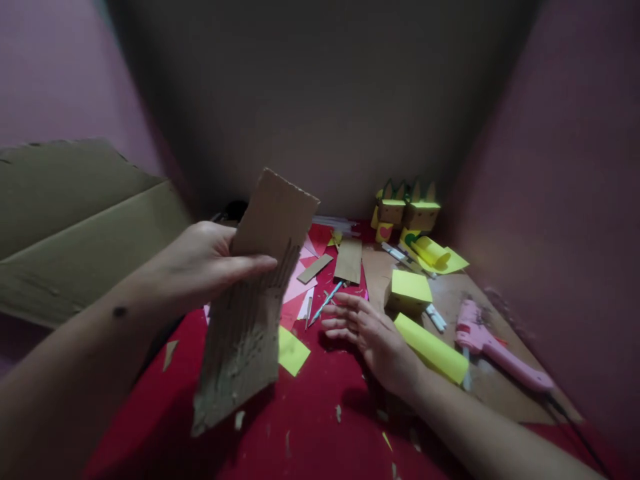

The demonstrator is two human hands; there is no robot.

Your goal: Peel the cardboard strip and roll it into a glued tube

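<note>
My left hand [215, 257] grips a long strip of cardboard [250, 327], thumb across its front face. The strip is held up at a tilt above the red tabletop [325, 413], and its lower part is torn to show the ribbed inner layer. My right hand [370, 340] hovers low over the table with its fingers stretched out, holding nothing. Close to its fingertips lies a thin light-blue stick, perhaps a pencil [327, 303]. A yellow paper roll [433, 348] and a yellow-topped cardboard box [410, 291] sit beside the right hand.
A pink glue gun [500, 347] rests on a cardboard sheet [505, 397] at the right. Two small box figures with pointed ears [407, 213] stand at the back. A large cardboard box [85, 220] fills the left. Paper pieces [295, 350] and scraps are scattered about.
</note>
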